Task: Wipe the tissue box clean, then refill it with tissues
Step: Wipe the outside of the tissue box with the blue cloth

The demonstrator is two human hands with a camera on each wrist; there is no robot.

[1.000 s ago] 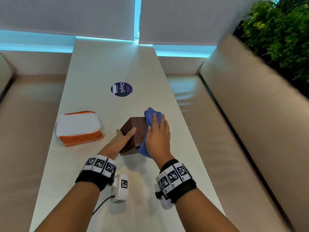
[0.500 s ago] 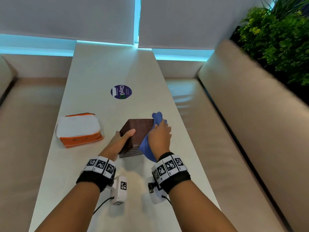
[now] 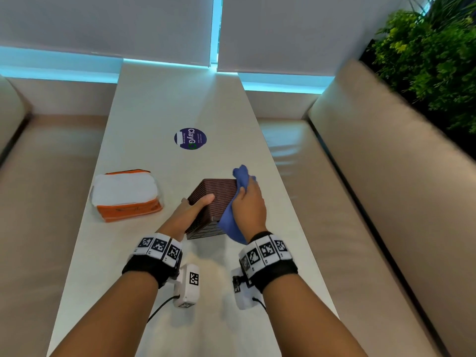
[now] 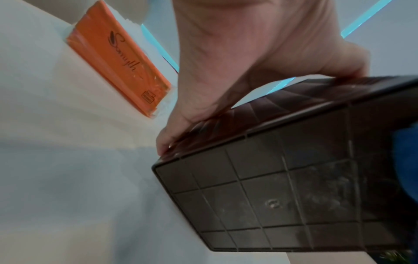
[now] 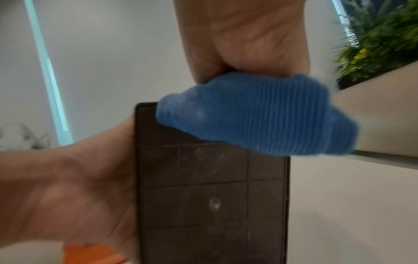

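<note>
Tissue box (image 3: 213,199) above pale table (image 3: 159,104), between benches (image 3: 322,202).

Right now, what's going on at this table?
A person is cleaning a dark brown tissue box. The left hand grips the box, tilted up off the table, while the right hand presses a blue cloth against its side. An orange pack of tissues lies to the left, not yet loaded.
</note>
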